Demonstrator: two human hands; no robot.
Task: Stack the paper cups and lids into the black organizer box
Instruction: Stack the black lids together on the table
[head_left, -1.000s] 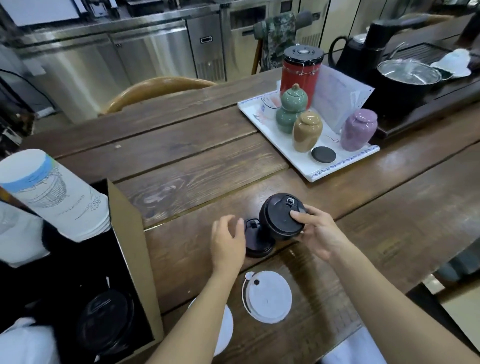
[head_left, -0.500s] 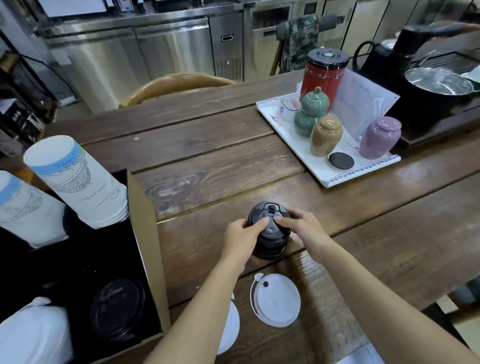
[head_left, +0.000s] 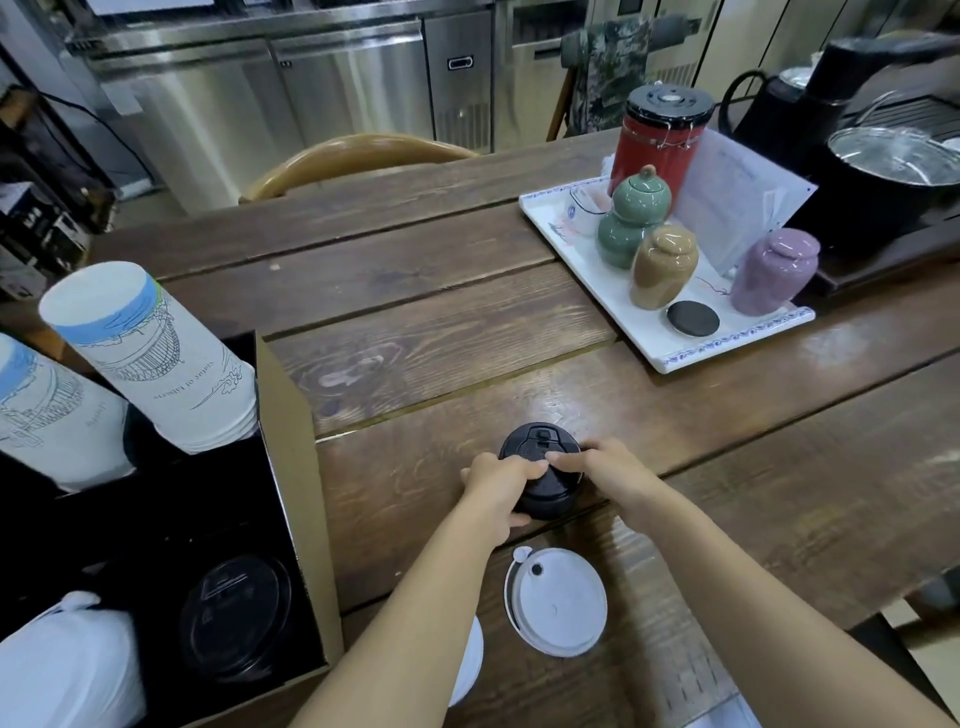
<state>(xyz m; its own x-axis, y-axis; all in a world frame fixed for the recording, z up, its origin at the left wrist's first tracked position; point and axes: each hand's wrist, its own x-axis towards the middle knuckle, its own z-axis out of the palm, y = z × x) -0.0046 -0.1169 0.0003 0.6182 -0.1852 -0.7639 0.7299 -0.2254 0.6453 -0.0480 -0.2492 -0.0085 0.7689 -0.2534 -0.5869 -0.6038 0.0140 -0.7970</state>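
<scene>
A short stack of black lids (head_left: 540, 467) stands on the wooden table (head_left: 426, 322). My left hand (head_left: 498, 488) grips its left side and my right hand (head_left: 602, 470) holds its right side, fingers meeting over the top. A white lid (head_left: 557, 600) lies flat just below them, and another white lid (head_left: 467, 660) shows partly under my left forearm. The black organizer box (head_left: 291, 467) sits at the left with two stacks of upturned paper cups (head_left: 150, 358) (head_left: 47, 415), a stack of black lids (head_left: 234, 616) and a stack of white lids (head_left: 67, 665) inside.
A white tray (head_left: 618, 312) at the right back holds small ceramic jars, a red canister and a black coaster. A dark pot (head_left: 893, 171) and kettle stand behind it. A wooden chair back (head_left: 358, 156) is at the table's far edge.
My right hand brought its black lid down onto the one on the table, and both hands now close around the joined stack. The view has shifted slightly.
</scene>
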